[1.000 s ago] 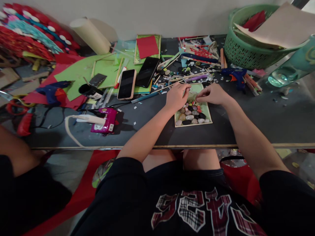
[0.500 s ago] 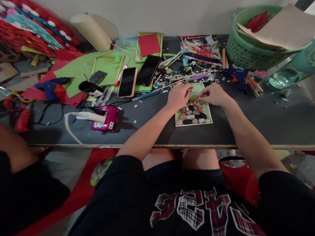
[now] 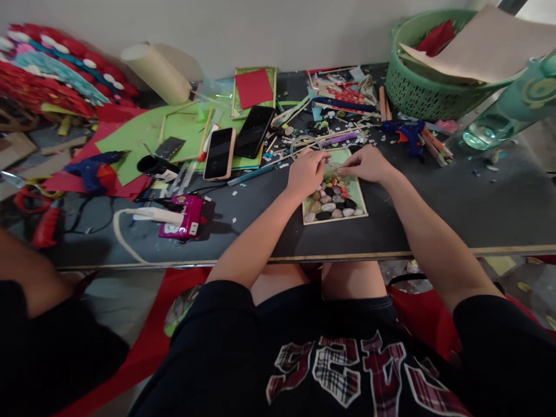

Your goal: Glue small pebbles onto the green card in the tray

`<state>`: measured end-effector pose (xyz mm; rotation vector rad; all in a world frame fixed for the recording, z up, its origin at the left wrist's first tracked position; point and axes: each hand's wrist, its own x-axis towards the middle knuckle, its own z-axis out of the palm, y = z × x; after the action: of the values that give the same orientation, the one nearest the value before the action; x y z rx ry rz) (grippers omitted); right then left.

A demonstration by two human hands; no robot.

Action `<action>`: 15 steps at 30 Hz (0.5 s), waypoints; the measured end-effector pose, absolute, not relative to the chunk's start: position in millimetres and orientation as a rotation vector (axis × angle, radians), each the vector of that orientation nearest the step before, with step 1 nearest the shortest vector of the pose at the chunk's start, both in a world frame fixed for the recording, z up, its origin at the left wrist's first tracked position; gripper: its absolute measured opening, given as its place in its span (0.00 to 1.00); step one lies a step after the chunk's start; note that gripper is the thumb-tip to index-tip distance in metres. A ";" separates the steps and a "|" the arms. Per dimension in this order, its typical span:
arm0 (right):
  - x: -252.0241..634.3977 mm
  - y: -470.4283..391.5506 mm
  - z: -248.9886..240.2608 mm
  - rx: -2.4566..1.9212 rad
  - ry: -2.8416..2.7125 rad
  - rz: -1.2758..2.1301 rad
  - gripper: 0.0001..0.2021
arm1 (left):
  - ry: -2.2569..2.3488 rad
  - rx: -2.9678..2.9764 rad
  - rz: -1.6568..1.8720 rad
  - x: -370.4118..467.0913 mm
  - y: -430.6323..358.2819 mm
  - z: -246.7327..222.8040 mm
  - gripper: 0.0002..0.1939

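Observation:
A small light-green panel (image 3: 357, 196) with a thin pale wooden rim lies flat on the dark table. Pebbles (image 3: 329, 207) in black, white, brown and red cover much of its lower and middle part. My left hand (image 3: 306, 171) rests over the panel's upper left side, fingers curled in; whatever they hold is hidden. From the right, my right hand (image 3: 368, 164) reaches over the upper part of the panel with thumb and fingertips pinched together. Anything in that pinch is too small to make out. A clear ring-shaped roll (image 3: 305, 141) sits just behind my left hand.
Two phones (image 3: 219, 153), a magenta power adapter (image 3: 186, 217) and a blue glue gun (image 3: 93, 168) lie leftward. Behind are sticks and paper scraps. Another glue gun (image 3: 406, 132), a green basket (image 3: 417, 87) and a bottle (image 3: 490, 124) stand right. A person's arm (image 3: 32, 272) shows at left.
The view has shifted slightly, so the table items sit a little differently in the picture. Both hands keep nearly the same pose over the panel, and the pebbles look unchanged.

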<state>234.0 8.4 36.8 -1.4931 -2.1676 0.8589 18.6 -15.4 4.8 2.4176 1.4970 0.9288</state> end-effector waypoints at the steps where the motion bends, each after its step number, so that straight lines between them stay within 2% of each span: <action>1: 233.1 7.2 38.0 -1.507 -2.165 0.851 0.17 | 1.501 2.413 0.917 18.8 -15.9 5.8 0.16; 9: 224.9 -5.8 39.6 -1.602 -2.174 0.775 0.17 | 1.502 2.394 0.934 19.3 -16.6 8.1 0.15; 15: 240.0 -4.1 70.7 -1.378 -1.830 0.480 0.26 | 1.490 2.359 0.985 17.1 -14.5 2.7 0.14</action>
<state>240.0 -4.1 70.7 -1.3781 -1.8297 0.4800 17.1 -14.5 2.7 2.3590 1.4897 0.9848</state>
